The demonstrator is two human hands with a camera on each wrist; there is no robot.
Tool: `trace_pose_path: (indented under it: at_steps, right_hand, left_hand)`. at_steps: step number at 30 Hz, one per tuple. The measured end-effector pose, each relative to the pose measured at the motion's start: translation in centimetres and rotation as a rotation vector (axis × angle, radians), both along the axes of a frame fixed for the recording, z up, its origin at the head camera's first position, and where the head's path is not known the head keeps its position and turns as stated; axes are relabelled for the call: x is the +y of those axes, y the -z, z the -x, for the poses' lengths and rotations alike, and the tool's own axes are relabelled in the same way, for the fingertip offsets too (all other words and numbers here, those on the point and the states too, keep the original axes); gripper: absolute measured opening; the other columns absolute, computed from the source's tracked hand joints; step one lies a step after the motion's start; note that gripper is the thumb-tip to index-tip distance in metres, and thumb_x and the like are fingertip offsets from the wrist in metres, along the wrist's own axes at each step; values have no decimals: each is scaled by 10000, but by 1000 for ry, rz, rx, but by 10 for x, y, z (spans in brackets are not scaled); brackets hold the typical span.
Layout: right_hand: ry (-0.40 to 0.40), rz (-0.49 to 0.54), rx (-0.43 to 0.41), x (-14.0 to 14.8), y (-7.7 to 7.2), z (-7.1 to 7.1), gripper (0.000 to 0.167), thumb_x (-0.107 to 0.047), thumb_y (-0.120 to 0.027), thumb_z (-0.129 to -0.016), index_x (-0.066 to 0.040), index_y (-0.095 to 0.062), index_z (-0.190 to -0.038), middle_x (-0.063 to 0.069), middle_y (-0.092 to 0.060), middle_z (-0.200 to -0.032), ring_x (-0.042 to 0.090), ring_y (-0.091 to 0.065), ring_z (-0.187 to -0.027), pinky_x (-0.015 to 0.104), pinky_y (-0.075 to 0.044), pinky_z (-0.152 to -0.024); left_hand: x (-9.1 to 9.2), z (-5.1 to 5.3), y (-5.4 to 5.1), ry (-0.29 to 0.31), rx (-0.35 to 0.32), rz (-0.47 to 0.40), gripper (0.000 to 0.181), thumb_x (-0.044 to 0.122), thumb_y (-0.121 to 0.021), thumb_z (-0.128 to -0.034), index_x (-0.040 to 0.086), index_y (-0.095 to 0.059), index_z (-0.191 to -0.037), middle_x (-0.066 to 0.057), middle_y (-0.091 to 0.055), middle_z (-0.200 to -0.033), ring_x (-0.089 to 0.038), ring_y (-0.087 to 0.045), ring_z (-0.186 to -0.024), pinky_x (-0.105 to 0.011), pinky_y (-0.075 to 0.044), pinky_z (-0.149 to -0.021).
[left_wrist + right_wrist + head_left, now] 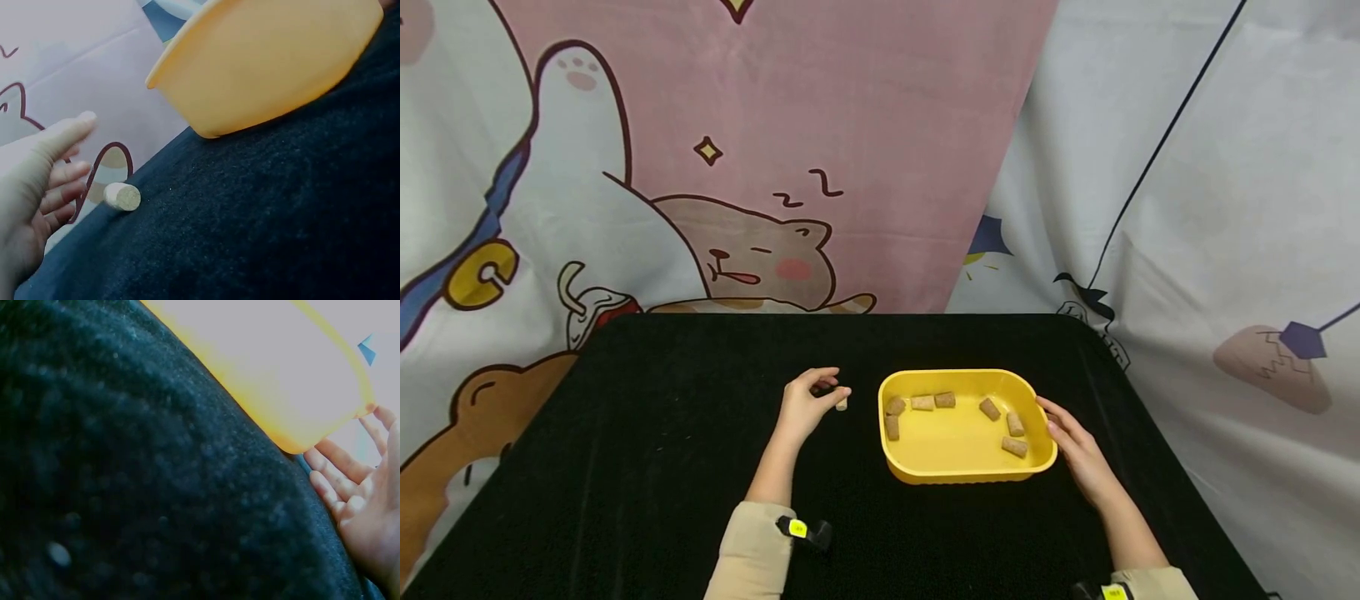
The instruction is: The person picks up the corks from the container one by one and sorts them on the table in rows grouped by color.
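A short cork (841, 404) is on the black cloth left of the yellow tub (966, 478). Just beside it is my left hand (801, 407), thumb and fingers apart; in the left wrist view a gap shows between the fingers and the cork (122, 197). My right hand (1078, 446) touches the tub's right end with extended fingers, some at the rim and others against the outer wall, as the right wrist view shows. Inside the tub lie several corks (1014, 447), some along the left and back, others toward the right.
The black cloth (647, 467) covers the table. Behind it hangs a curtain (880, 125) with cartoon animals, which continues white down the right side. A black strap device (805, 530) sits on the left sleeve.
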State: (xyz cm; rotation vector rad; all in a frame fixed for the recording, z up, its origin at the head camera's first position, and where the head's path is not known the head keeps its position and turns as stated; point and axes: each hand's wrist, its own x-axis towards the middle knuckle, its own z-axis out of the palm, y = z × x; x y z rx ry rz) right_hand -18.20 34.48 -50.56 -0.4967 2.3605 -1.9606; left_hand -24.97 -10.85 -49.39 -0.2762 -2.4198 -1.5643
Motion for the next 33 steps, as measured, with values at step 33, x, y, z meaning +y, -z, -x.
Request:
trace_pose_path:
  at_steps: [33]
  right_hand:
    - [-4, 17, 6, -1, -1, -2, 443, -136, -290, -1057, -43, -273, -1489, -116, -472, -1341, 76, -536, -1125, 262, -479, -858]
  left_hand:
    - [60, 1, -47, 293, 61, 282, 415, 270, -802, -785, 167, -678, -1168, 18, -552, -1149, -186, -443, -1095, -430, -379, -931]
